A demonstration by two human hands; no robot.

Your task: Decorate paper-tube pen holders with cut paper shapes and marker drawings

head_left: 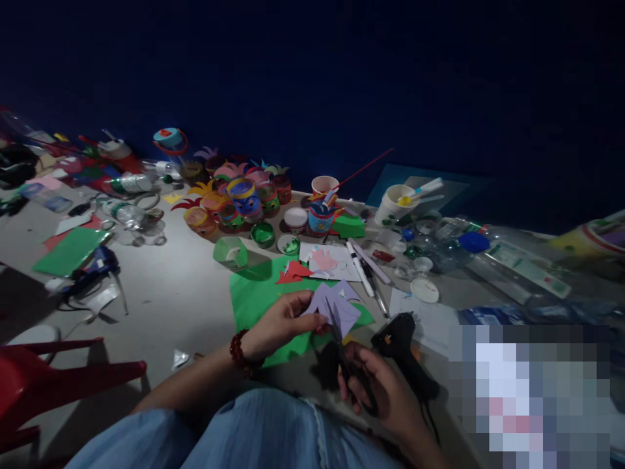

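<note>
My left hand point(288, 319) is closed on a piece of purple paper point(346, 317), thumb on top, a beaded bracelet at its wrist. In my right hand point(371, 384) is a pair of scissors point(336, 326), fingers in the dark handles, the blades lying at the purple paper. Under the left hand spreads a green sheet point(258, 296). Red paper scraps point(294, 271) and a white sheet with a pink cutout point(326, 260) lie just beyond. Right of the scissors rests a black glue gun point(405, 355). White and black markers point(360, 268) lie behind it.
Painted cups with paper crowns point(244, 198) cluster at the back, near open green paint pots point(262, 234). Plastic bottles point(508, 273) crowd the right side. At left are a blue glue gun point(100, 264), a green folder-like sheet point(73, 251) and a red stool point(63, 384). A dark blue wall rises behind.
</note>
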